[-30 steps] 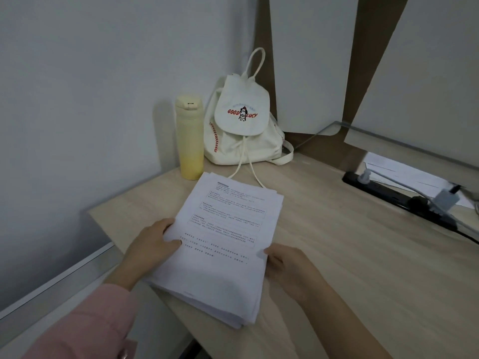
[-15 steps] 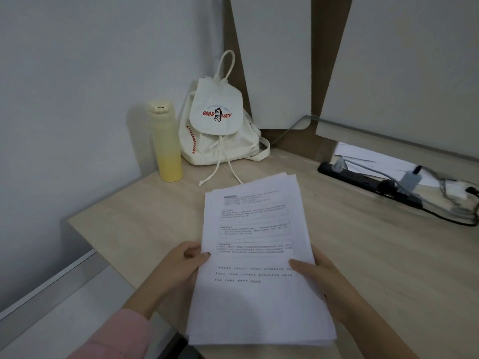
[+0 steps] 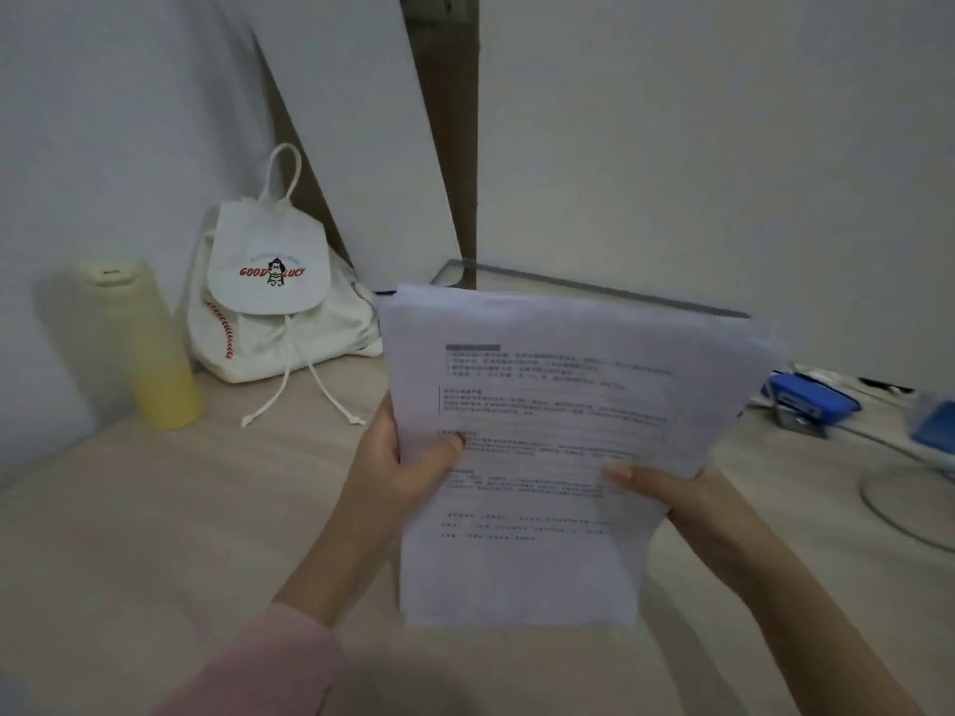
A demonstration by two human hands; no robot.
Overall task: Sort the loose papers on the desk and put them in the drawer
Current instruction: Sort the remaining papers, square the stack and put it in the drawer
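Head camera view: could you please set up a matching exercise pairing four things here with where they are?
Things:
1. stack of papers
2. yellow bottle
3. white drawstring bag
4. blue object

Places:
A. far right on the desk
B. against the back wall, right of the bottle
C. held up in both hands
D. far left, by the wall

Pairs: 1-C, 2-D, 3-B, 4-A

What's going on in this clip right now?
A person holds a stack of printed papers in both hands, the left hand gripping its left edge and the right hand its right edge, lifted above the wooden desk. A white drawstring backpack and a yellow bottle stand at the back left. No drawer is in view, so the papers are not yet put away.
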